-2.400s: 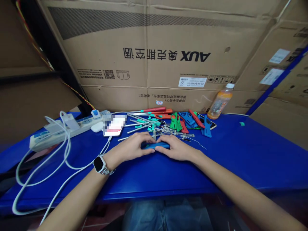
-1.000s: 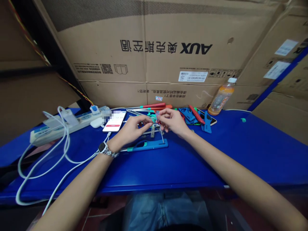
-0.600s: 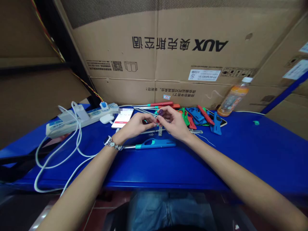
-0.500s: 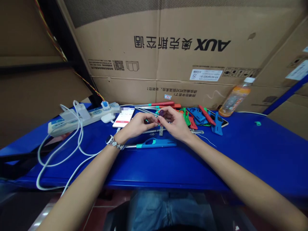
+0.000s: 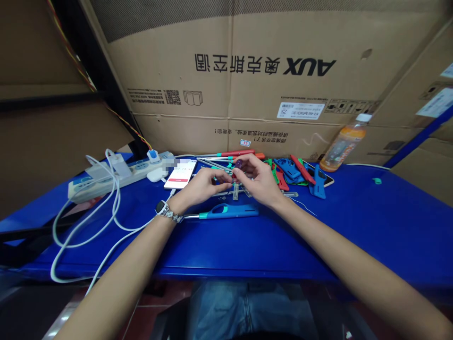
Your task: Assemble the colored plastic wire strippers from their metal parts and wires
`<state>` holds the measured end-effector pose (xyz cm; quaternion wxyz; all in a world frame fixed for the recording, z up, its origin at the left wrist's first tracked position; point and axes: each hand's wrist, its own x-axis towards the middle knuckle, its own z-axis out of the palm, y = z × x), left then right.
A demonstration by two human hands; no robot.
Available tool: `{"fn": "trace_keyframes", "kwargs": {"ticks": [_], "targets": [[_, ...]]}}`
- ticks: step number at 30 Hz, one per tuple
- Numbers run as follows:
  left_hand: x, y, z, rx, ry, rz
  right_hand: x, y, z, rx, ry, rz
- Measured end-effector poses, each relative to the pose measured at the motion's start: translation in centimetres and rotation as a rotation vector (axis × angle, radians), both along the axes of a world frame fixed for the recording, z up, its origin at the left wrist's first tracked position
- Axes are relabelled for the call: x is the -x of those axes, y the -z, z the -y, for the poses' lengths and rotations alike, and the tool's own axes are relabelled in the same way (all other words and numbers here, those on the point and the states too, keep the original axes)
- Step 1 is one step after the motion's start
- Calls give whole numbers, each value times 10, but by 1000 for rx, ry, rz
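Observation:
Both hands meet above the blue table (image 5: pixel 354 226). My left hand (image 5: pixel 202 185) and my right hand (image 5: pixel 257 179) pinch a small part with a purple tip (image 5: pixel 238 165) and a clear tube (image 5: pixel 235 189) hanging below it. What exactly each finger grips is too small to make out. A blue long-nosed lighter (image 5: pixel 226 213) with a teal trigger lies flat on the table just in front of the hands. My left wrist wears a watch (image 5: pixel 161 208).
Behind the hands lies a heap of red, green and blue plastic shells (image 5: pixel 293 171) and metal rods (image 5: pixel 212 163). A phone (image 5: pixel 180 173), a white power strip (image 5: pixel 113 175) with cables and an orange bottle (image 5: pixel 342 148) stand along large cardboard boxes (image 5: pixel 247 85).
The hands left the blue lighter on the table, reached into the heap, and now hold a small purple-tipped part with a clear tube between them. The head view shifted slightly.

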<state>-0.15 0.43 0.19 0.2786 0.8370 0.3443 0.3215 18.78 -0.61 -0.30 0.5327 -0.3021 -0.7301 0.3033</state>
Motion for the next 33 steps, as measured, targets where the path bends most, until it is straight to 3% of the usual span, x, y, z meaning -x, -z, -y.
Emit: {"fn": "trace_keyframes", "kwargs": {"ticks": [9, 14, 20, 23, 29, 33], "targets": [[-7, -4, 10, -11, -1, 30, -7, -5, 7, 83, -43, -79], [-11, 1, 11, 124, 11, 22, -20, -8, 10, 89, -2, -207], [-24, 15, 8, 306, -30, 241, -25, -8, 11, 108, 33, -282], [-26, 18, 8, 250, -53, 251, -24, -9, 12, 108, 54, -289], [-26, 15, 13, -20, -111, 106, -24, -8, 15, 102, 39, -242], [-26, 16, 14, -100, -101, 18, -23, -6, 17, 95, 33, -205]]}}
